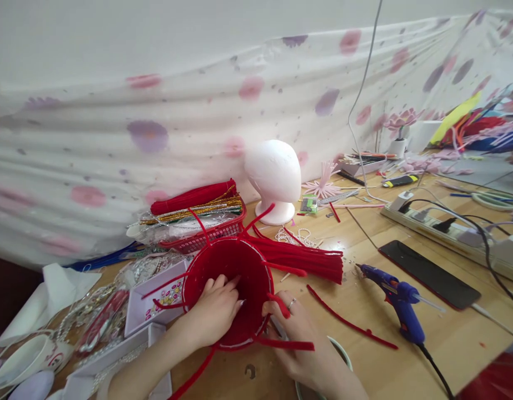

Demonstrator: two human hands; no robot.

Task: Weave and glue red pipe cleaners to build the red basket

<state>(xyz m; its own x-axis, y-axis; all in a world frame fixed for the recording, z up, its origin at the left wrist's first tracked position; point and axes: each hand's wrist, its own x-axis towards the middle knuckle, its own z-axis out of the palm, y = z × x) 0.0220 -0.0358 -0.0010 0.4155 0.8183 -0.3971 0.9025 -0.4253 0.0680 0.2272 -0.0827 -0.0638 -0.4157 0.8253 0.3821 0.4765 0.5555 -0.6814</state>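
Red bowl [252,278]: near, mid-table, its mouth toward us; left of the blue glue gun [392,291], nearer than the white head form [275,172]. We cannot tell whether it rests on the wooden table [452,339].
Handling: we judge it light and springy, soft-skinned, not slippery, easily squeezed out of round.
Where to hold: we would take the rim, steadying the wall from within; the stems look too bendy to lift by.
Left hand [217,311]: inside, fingers curled near the inner wall; we cannot tell whether they pinch anything.
Right hand [295,333]: ringed, fingers closed on the rim's right side; the greyish item beneath we cannot identify.
Red stems [285,345]: fuzzy, pliant, standing out around the rim.
Stem bundle [302,258]: straight, velvety red, just beyond the bowl.
Gem tray [133,311]: left, pale, straight-walled, holding small shiny rounds.
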